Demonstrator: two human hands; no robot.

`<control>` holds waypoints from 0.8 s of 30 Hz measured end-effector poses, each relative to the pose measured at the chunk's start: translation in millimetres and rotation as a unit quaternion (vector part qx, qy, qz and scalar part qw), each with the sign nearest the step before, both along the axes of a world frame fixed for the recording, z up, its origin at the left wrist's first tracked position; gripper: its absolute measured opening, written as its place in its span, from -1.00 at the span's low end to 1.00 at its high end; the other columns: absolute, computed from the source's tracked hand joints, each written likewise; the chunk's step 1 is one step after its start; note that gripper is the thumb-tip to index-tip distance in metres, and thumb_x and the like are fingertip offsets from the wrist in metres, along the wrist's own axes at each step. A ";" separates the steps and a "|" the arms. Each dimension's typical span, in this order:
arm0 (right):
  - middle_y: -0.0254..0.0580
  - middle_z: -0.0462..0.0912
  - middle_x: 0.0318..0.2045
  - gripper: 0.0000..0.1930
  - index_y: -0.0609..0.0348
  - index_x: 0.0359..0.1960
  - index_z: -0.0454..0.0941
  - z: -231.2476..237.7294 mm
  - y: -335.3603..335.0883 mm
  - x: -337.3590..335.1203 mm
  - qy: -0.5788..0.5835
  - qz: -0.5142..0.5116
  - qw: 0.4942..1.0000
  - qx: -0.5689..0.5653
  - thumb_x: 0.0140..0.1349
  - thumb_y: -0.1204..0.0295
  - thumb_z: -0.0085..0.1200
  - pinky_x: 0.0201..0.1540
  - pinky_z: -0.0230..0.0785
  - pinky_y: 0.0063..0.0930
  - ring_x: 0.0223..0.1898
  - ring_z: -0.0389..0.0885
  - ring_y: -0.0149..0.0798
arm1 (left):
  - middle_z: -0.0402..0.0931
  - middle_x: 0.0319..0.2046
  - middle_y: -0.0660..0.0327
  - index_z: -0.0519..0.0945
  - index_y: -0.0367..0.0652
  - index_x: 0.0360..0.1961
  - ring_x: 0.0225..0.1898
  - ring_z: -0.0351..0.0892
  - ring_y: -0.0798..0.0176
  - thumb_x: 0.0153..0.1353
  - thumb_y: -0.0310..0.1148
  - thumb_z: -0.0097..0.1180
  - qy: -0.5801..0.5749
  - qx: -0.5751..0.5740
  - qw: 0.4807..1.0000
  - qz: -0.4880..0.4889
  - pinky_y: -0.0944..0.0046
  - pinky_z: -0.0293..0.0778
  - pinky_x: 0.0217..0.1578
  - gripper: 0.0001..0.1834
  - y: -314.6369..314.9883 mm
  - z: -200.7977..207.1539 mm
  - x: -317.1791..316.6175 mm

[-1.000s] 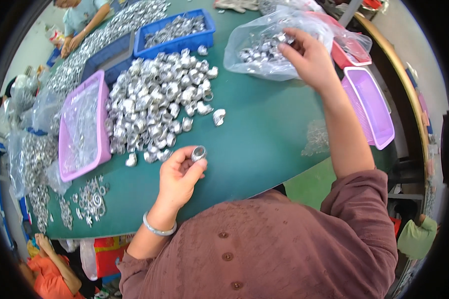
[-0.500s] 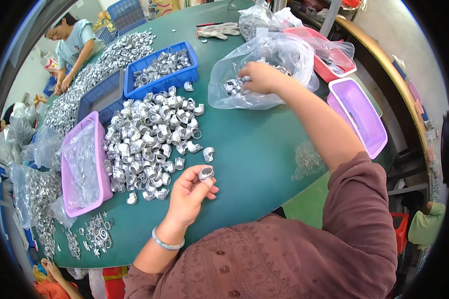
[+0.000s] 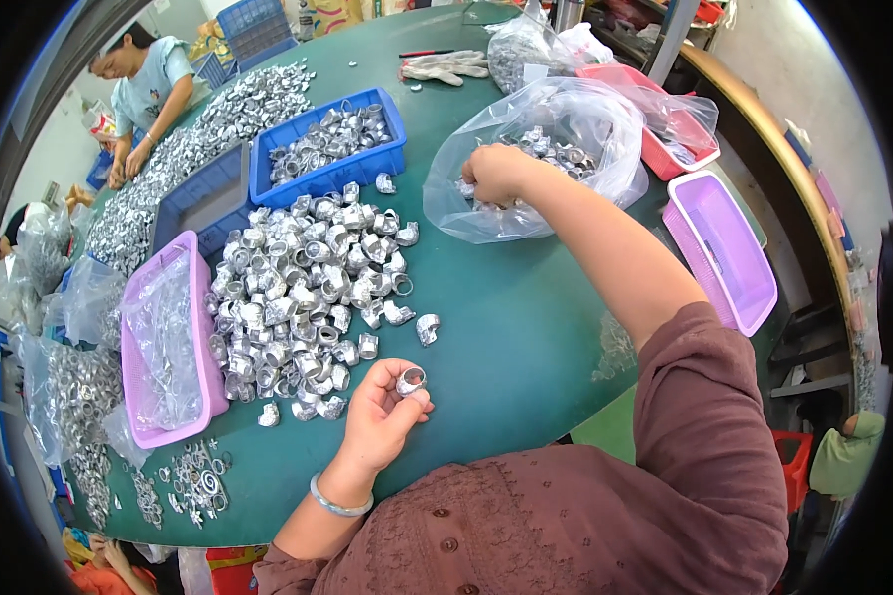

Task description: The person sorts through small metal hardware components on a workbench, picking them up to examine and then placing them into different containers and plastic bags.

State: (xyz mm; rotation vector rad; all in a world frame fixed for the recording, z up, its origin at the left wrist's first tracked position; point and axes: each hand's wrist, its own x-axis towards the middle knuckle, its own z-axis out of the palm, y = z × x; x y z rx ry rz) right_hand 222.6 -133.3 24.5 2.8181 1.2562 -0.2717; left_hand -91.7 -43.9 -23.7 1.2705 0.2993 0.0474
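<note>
A: What is the largest thing about the hands?

B: The green table (image 3: 506, 342), spreading ahead of both. On it lies a heap of silvery rings (image 3: 303, 288), beyond the left hand (image 3: 382, 421) and to its left.

A: What comes next in size?

B: A clear plastic bag (image 3: 617, 183), its mouth around the right hand (image 3: 501, 174); silvery pieces show inside, beside the knuckles. A blue bin (image 3: 342, 177) with similar pieces stands past the heap, farther from the left hand.

A: How far along does the work look?

B: Under way, one would judge: one piece is up in the fingers, while plenty lie loose in the heap and others sit in the bag. Nothing shows which are finished, so the share done or left cannot be told.

A: And the hands themselves?

B: The left pinches one chunky ring (image 3: 404, 388) between thumb and fingers, its round opening showing. The right has its fingers bent down into the bag, tips hidden; whether they grasp anything, nobody can tell.
</note>
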 end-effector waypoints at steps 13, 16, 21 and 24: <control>-0.17 0.52 -0.56 -0.91 0.25 -0.50 0.45 17.6 -29.7 -20.8 0.231 0.039 0.913 0.333 -0.09 0.52 0.01 -0.40 0.33 -0.44 -0.52 0.45 -0.30 | 0.40 -0.33 0.19 0.33 -0.21 -0.20 -0.42 0.47 0.36 0.09 -0.57 -0.10 -0.029 -0.011 0.999 0.009 0.43 0.42 -0.45 -0.79 3.9 2.2 -0.8; -0.37 0.41 -0.55 -0.81 0.24 -0.39 0.33 26.3 -36.9 -74.5 0.245 0.076 0.896 0.362 -0.04 0.57 0.06 -0.41 0.28 -0.65 -0.50 0.37 -0.54 | 0.37 -0.32 0.19 0.26 -0.20 -0.02 -0.44 0.45 0.36 0.12 -0.57 -0.19 -0.046 -0.009 0.999 0.019 0.43 0.40 -0.47 -0.65 3.3 1.9 -2.9; -0.34 0.42 -0.51 -0.72 0.23 -0.29 0.33 7.2 -40.7 -152.6 0.309 0.132 0.848 0.411 -0.08 0.59 0.07 -0.44 0.31 -0.62 -0.49 0.41 -0.51 | 0.31 -0.40 0.26 0.20 -0.18 0.06 -0.51 0.38 0.42 0.14 -0.56 -0.21 -0.081 0.028 0.996 0.025 0.47 0.30 -0.54 -0.59 4.1 3.8 -1.1; -0.32 0.42 -0.55 -0.78 0.24 -0.33 0.39 -4.3 -37.5 -177.4 0.356 0.150 0.826 0.411 -0.08 0.59 0.06 -0.50 0.32 -0.61 -0.55 0.41 -0.49 | 0.31 -0.51 0.38 0.25 -0.20 0.00 -0.57 0.30 0.55 0.14 -0.49 -0.05 -0.079 0.025 0.995 0.059 0.56 0.24 -0.57 -0.63 1.8 6.4 -0.8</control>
